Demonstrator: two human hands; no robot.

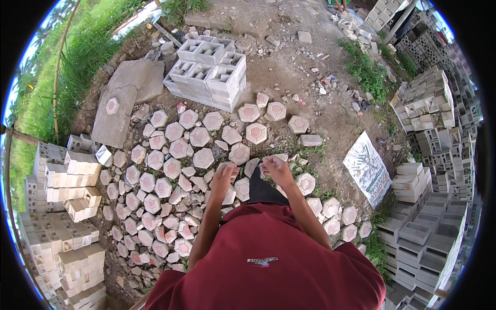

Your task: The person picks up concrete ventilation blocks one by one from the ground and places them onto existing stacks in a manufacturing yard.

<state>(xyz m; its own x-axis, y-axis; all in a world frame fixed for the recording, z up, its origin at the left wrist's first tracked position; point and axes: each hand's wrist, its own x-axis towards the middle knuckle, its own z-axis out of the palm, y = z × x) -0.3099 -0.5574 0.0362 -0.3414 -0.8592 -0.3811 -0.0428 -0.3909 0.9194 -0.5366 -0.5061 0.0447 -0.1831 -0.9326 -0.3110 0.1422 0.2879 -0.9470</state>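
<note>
My left hand (226, 172) is in front of my body with its fingers curled inward. It is above several hexagonal paving stones, close to one paving stone (239, 154) with a pink centre. To its right, my right hand (275, 170) is also closed, with the fingers bent toward the palm. Behind its knuckles a pale piece of stone (282, 156) shows on the ground. Whatever either hand might hold is hidden or too small to make out. Between the hands, a dark trouser leg (263, 191) extends forward over the stones.
A stack of grey hollow blocks (206, 72) stands ahead. More block piles line the left (77, 175) and right (426, 103) sides. A printed white sack (367, 168) lies on the dirt. Broken rubble covers the ground at left. Part of another person (338, 5) shows at the top.
</note>
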